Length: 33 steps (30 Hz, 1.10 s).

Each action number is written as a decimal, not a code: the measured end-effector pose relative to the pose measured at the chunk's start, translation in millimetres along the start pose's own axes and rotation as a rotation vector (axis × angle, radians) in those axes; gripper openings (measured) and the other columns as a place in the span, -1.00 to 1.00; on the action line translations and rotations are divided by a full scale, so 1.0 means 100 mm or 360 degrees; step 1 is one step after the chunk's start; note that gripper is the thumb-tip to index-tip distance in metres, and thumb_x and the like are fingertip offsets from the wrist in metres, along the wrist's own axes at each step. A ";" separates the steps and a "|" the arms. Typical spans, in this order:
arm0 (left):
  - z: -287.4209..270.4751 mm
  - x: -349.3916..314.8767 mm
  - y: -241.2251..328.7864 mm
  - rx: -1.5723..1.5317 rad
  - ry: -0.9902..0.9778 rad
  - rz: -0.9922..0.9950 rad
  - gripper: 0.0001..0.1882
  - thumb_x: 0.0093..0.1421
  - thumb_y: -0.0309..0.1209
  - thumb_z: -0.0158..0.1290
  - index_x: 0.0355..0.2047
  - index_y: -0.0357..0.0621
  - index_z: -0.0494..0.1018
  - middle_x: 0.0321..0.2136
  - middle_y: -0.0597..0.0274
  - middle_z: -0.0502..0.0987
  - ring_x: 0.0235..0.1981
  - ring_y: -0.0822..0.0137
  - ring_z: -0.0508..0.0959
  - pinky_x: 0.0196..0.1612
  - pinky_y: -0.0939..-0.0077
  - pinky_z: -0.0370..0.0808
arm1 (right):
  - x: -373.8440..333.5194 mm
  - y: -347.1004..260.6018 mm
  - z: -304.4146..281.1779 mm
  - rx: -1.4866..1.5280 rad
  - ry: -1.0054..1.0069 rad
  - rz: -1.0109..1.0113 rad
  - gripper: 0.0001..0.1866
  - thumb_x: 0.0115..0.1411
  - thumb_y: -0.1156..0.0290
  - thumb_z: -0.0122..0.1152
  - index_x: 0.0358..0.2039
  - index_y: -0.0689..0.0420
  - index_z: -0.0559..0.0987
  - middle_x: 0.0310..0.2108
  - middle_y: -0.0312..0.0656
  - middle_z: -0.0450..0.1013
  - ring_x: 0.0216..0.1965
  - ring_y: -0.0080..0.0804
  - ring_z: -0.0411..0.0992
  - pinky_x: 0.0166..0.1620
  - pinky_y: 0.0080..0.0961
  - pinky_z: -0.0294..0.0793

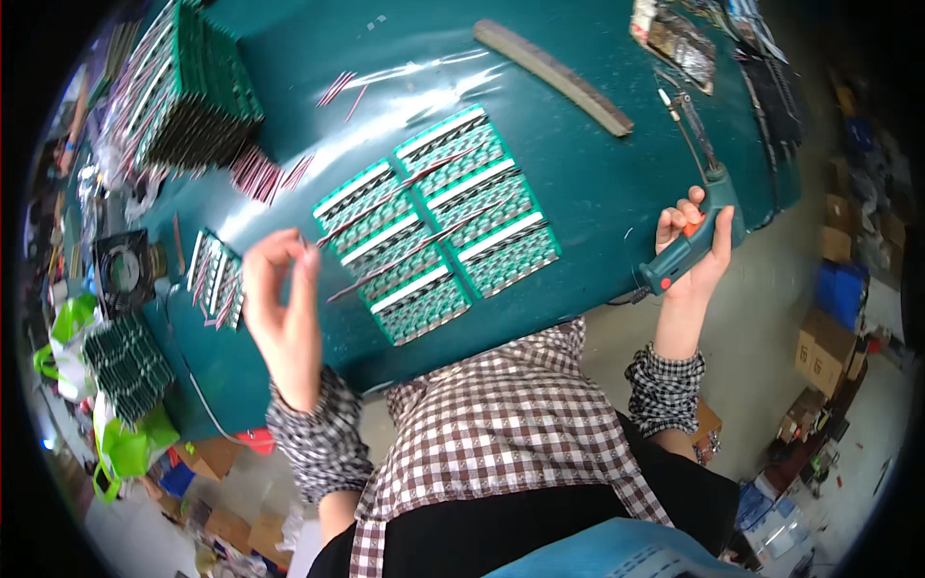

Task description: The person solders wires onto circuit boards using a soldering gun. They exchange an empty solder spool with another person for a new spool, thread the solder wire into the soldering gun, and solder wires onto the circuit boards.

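Note:
My right hand (696, 236) is wrapped round the green handle of a soldering gun (686, 258), its metal tip and thin feed tube pointing away over the table. My left hand (281, 299) hovers left of the circuit boards with thumb and forefinger pinched together; anything between them is too small to make out. Two green circuit board panels lie side by side, a left panel (385, 236) and a right panel (487, 214), both with white strips. Thin red and black wires (385, 270) lie slanting across both panels.
A tall stack of green circuit boards (207, 91) stands at the far left, with a bundle of wires (258, 175) beside it. One wired board (216, 279) lies near my left hand. A long grey-brown bar (554, 77) rests at the back. Bags (674, 43) occupy the far right.

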State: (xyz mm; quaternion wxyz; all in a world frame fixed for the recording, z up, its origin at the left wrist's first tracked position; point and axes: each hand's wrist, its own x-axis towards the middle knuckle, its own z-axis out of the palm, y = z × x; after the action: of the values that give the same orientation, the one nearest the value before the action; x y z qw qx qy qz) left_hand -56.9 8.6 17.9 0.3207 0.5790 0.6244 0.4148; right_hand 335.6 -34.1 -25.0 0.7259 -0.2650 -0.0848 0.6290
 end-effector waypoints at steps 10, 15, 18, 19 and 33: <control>0.14 -0.59 -0.21 -0.0599 -0.0078 -0.0650 -0.90 0.13 -0.49 0.08 -0.35 -0.19 0.41 0.04 0.06 0.28 -0.06 0.40 0.35 -0.09 0.54 0.36 | -0.44 0.77 0.36 -0.0295 0.0140 0.0147 -0.56 0.20 0.11 0.06 -0.13 0.24 0.33 -0.40 -0.22 0.40 -0.13 -0.28 0.35 0.28 -0.02 -0.04; 0.17 -0.56 -0.31 -0.0332 -0.0165 -0.0457 -0.90 0.17 -0.48 0.04 -0.34 -0.25 0.39 0.05 0.08 0.28 -0.19 0.49 0.41 -0.11 0.57 0.40 | -0.65 0.82 0.44 -0.0209 0.0272 0.0121 -0.60 0.26 0.14 -0.05 -0.13 0.27 0.35 -0.42 -0.22 0.41 -0.11 -0.26 0.36 0.24 -0.05 0.04; 0.23 -0.51 -0.33 -0.0220 -0.0174 -0.0413 -0.89 0.17 -0.48 0.04 -0.33 -0.26 0.40 0.03 0.09 0.29 -0.19 0.48 0.42 -0.11 0.57 0.42 | -0.59 0.82 0.44 -0.0231 0.0277 0.0132 -0.62 0.24 0.14 0.01 -0.17 0.22 0.33 -0.43 -0.23 0.40 -0.09 -0.26 0.30 0.28 0.02 -0.06; 0.25 -0.50 -0.34 -0.0279 -0.0162 -0.0435 -0.89 0.17 -0.48 0.04 -0.32 -0.27 0.40 0.02 0.09 0.29 -0.19 0.47 0.43 -0.11 0.57 0.42 | -0.56 0.82 0.44 -0.0221 0.0261 0.0100 -0.62 0.24 0.13 0.00 -0.17 0.22 0.34 -0.44 -0.24 0.40 -0.09 -0.27 0.30 0.28 0.03 -0.07; 0.39 -0.09 0.15 -0.0159 -0.0131 -0.0211 -0.95 0.08 -0.60 0.08 -0.42 -0.29 0.43 -0.26 0.11 0.45 -0.28 0.39 0.48 -0.24 0.58 0.43 | -0.31 0.36 0.20 -0.0432 0.0164 -0.0121 -0.58 0.25 0.14 -0.04 -0.12 0.27 0.34 -0.40 -0.18 0.42 -0.17 -0.25 0.42 0.01 -0.10 0.42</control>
State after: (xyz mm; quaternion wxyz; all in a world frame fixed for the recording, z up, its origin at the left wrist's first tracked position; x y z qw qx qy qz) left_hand -14.5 5.2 12.8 0.4015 0.5361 0.6262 0.3992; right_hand 289.7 -55.7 -19.2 0.7101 -0.3893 -0.1418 0.5693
